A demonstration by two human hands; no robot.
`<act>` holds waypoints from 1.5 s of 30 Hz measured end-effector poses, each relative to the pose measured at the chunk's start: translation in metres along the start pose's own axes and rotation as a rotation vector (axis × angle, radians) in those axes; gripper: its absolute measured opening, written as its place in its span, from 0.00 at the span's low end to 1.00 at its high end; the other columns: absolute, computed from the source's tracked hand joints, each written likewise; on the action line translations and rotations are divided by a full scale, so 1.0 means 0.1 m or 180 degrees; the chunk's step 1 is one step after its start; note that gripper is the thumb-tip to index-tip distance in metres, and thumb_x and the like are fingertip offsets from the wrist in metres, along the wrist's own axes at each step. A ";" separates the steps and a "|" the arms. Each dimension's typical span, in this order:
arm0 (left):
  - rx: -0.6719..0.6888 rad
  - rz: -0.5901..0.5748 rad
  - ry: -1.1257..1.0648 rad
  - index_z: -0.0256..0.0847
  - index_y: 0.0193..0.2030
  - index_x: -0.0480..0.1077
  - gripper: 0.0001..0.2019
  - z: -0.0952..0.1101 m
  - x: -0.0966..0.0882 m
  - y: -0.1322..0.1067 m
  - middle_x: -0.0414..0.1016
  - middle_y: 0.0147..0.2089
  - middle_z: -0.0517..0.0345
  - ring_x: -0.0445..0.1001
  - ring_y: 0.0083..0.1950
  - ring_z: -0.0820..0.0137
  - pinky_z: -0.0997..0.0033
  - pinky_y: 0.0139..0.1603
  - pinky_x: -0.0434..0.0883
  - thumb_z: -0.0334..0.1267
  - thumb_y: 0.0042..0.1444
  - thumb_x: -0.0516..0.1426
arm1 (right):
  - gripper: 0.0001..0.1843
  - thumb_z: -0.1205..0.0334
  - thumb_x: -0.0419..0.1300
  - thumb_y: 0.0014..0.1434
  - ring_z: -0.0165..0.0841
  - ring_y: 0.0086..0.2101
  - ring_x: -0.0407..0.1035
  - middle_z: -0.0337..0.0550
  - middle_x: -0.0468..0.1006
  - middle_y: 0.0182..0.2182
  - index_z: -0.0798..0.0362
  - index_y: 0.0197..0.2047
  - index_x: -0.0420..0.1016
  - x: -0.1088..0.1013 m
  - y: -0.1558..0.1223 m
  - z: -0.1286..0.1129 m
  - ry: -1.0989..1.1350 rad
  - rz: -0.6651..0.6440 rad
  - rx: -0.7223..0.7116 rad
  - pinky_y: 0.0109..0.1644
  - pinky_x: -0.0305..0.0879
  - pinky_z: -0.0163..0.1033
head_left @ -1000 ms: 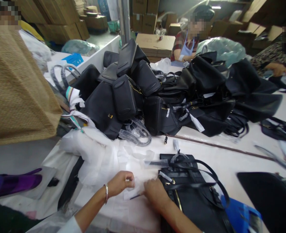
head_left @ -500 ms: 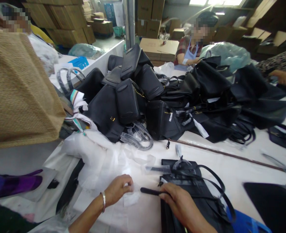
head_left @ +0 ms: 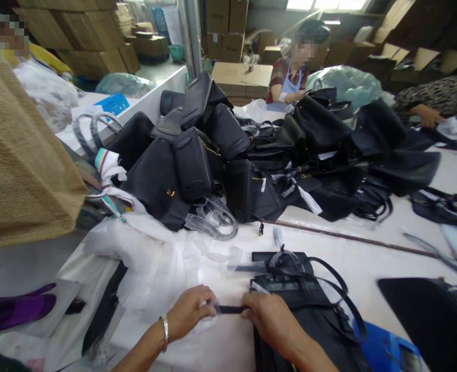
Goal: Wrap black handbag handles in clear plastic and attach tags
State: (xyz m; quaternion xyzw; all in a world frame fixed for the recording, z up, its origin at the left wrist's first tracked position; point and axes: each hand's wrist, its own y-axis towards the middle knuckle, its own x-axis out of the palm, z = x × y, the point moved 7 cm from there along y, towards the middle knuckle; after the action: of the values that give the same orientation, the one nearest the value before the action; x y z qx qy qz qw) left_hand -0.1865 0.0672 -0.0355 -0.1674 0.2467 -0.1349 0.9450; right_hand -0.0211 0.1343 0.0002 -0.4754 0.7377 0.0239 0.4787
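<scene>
right hand is holding a black strap

its finger and thumb are pinching together on the strap. the left hand is pinching clear plastic at the strap's end. the strap is running between the hands, over the white table. a black bag is lying under the right hand. a pile of bags is sitting behind.

Free room at the counter is found on the near side, between the left forearm and the near black bag. The gap between left hand and right hand is crossed by a black strip. Arched straps obstruct entry from the right. White wrapping blocks the left; piled black bags bar the far side.
</scene>
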 end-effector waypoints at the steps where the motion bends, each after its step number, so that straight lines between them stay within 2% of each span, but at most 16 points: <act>1: 0.0001 -0.0021 -0.0052 0.42 0.33 0.76 0.11 -0.02 0.04 0.00 0.76 0.32 0.60 0.71 0.39 0.68 0.73 0.41 0.63 0.43 0.58 0.55 | 0.07 0.66 0.58 0.57 0.34 0.36 0.74 0.39 0.81 0.33 0.47 0.37 0.76 0.03 0.00 0.01 0.0094 -0.0047 -0.0010 0.35 0.55 0.34; 7: -0.0056 -0.0182 -0.0211 0.43 0.36 0.79 0.16 -0.05 0.23 0.00 0.80 0.33 0.59 0.75 0.37 0.69 0.74 0.40 0.65 0.46 0.62 0.52 | 0.08 0.67 0.59 0.55 0.36 0.36 0.74 0.39 0.82 0.32 0.47 0.35 0.78 0.11 -0.04 0.10 0.0357 -0.0145 0.0094 0.35 0.56 0.34; 11: 0.0093 -0.0096 0.0045 0.44 0.37 0.78 0.18 0.07 0.24 0.00 0.80 0.33 0.59 0.75 0.37 0.68 0.74 0.41 0.67 0.46 0.64 0.48 | 0.07 0.66 0.58 0.55 0.36 0.36 0.74 0.40 0.82 0.31 0.48 0.35 0.77 0.04 -0.09 0.11 0.0503 -0.0114 0.0196 0.35 0.56 0.34; 13: 0.0248 0.0051 0.0154 0.47 0.41 0.77 0.17 0.16 0.22 -0.01 0.80 0.38 0.59 0.75 0.42 0.68 0.72 0.46 0.68 0.44 0.65 0.47 | 0.07 0.65 0.58 0.56 0.36 0.35 0.74 0.39 0.81 0.31 0.47 0.35 0.77 -0.01 -0.13 0.13 0.0663 -0.0060 0.0262 0.36 0.57 0.34; 16: 0.0563 0.0281 0.0469 0.52 0.50 0.73 0.15 0.31 0.16 0.00 0.77 0.52 0.57 0.73 0.52 0.66 0.64 0.56 0.66 0.41 0.65 0.47 | 0.06 0.64 0.57 0.57 0.35 0.33 0.73 0.37 0.80 0.30 0.47 0.35 0.76 -0.10 -0.22 0.20 0.0918 0.0068 0.0346 0.35 0.57 0.33; 19: 0.1020 0.0387 0.1072 0.52 0.54 0.69 0.16 0.56 0.11 0.03 0.71 0.59 0.53 0.69 0.58 0.62 0.49 0.64 0.58 0.37 0.64 0.48 | 0.05 0.63 0.57 0.58 0.35 0.33 0.73 0.36 0.79 0.30 0.46 0.34 0.74 -0.17 -0.34 0.29 0.1138 0.0197 0.0383 0.34 0.57 0.33; 21: 0.1314 0.0374 0.1338 0.50 0.55 0.68 0.17 0.76 0.10 0.08 0.68 0.62 0.51 0.67 0.60 0.61 0.43 0.67 0.53 0.34 0.62 0.49 | 0.04 0.62 0.57 0.58 0.35 0.32 0.72 0.36 0.78 0.29 0.47 0.34 0.74 -0.19 -0.42 0.34 0.1306 0.0234 0.0414 0.34 0.57 0.33; 26: 0.1706 0.0371 0.1425 0.48 0.56 0.66 0.18 1.12 0.25 0.21 0.67 0.63 0.52 0.63 0.64 0.60 0.39 0.68 0.51 0.32 0.62 0.49 | 0.05 0.63 0.57 0.57 0.35 0.33 0.71 0.37 0.78 0.32 0.47 0.38 0.72 -0.19 -0.55 0.40 0.1734 0.0460 0.0484 0.37 0.60 0.34; 30: 0.1818 0.0518 0.1344 0.47 0.57 0.65 0.18 1.17 0.46 0.30 0.69 0.61 0.53 0.62 0.64 0.60 0.40 0.69 0.51 0.31 0.62 0.48 | 0.10 0.65 0.58 0.54 0.32 0.26 0.67 0.34 0.72 0.25 0.48 0.42 0.69 -0.05 -0.54 0.41 0.2258 0.0777 0.0603 0.31 0.59 0.33; 33: 0.1882 0.0654 0.1378 0.48 0.59 0.64 0.19 1.11 0.58 0.31 0.70 0.61 0.54 0.61 0.65 0.60 0.41 0.68 0.53 0.31 0.62 0.49 | 0.13 0.60 0.58 0.56 0.28 0.21 0.62 0.31 0.68 0.21 0.50 0.45 0.66 0.15 -0.49 0.41 0.3115 0.0707 0.0503 0.25 0.56 0.32; 36: 0.1959 0.0799 0.1448 0.49 0.62 0.61 0.22 1.03 0.68 0.26 0.67 0.64 0.55 0.58 0.67 0.60 0.43 0.67 0.55 0.30 0.62 0.50 | 0.11 0.53 0.57 0.58 0.25 0.18 0.57 0.31 0.66 0.20 0.52 0.39 0.66 0.27 -0.47 0.46 0.3714 0.0599 0.0383 0.22 0.53 0.30; 39: 0.1671 0.1275 0.1551 0.44 0.66 0.54 0.24 0.89 0.64 0.20 0.58 0.68 0.50 0.52 0.70 0.60 0.48 0.67 0.58 0.28 0.63 0.48 | 0.12 0.52 0.56 0.60 0.25 0.20 0.57 0.32 0.65 0.21 0.52 0.33 0.64 0.21 -0.52 0.57 0.3590 0.0704 0.0393 0.24 0.53 0.30; 41: 0.1474 0.1415 0.1698 0.40 0.68 0.51 0.25 0.86 0.58 0.19 0.56 0.69 0.47 0.48 0.71 0.60 0.50 0.67 0.58 0.29 0.63 0.47 | 0.11 0.54 0.54 0.61 0.26 0.22 0.60 0.32 0.66 0.21 0.52 0.31 0.64 0.12 -0.56 0.59 0.3147 0.0701 0.0391 0.27 0.55 0.31; 43: 0.1493 0.1051 0.1878 0.41 0.67 0.53 0.24 0.92 0.58 0.26 0.59 0.68 0.48 0.50 0.71 0.59 0.48 0.68 0.56 0.31 0.63 0.49 | 0.10 0.58 0.53 0.62 0.28 0.25 0.63 0.35 0.69 0.23 0.52 0.31 0.64 0.01 -0.58 0.55 0.2502 0.0672 0.0298 0.30 0.56 0.32; 45: 0.1514 0.0386 0.1923 0.43 0.60 0.62 0.19 1.01 0.61 0.37 0.69 0.61 0.52 0.60 0.66 0.60 0.47 0.68 0.54 0.32 0.63 0.51 | 0.06 0.61 0.53 0.62 0.30 0.29 0.66 0.37 0.73 0.28 0.51 0.32 0.65 -0.10 -0.57 0.47 0.1889 0.0684 0.0151 0.34 0.57 0.33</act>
State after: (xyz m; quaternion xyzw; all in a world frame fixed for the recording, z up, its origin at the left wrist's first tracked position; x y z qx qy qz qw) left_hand -0.0769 0.1056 0.0074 0.1185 0.4851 -0.1754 0.8485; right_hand 0.0532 0.1332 0.0055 -0.3697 0.8916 -0.0826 0.2481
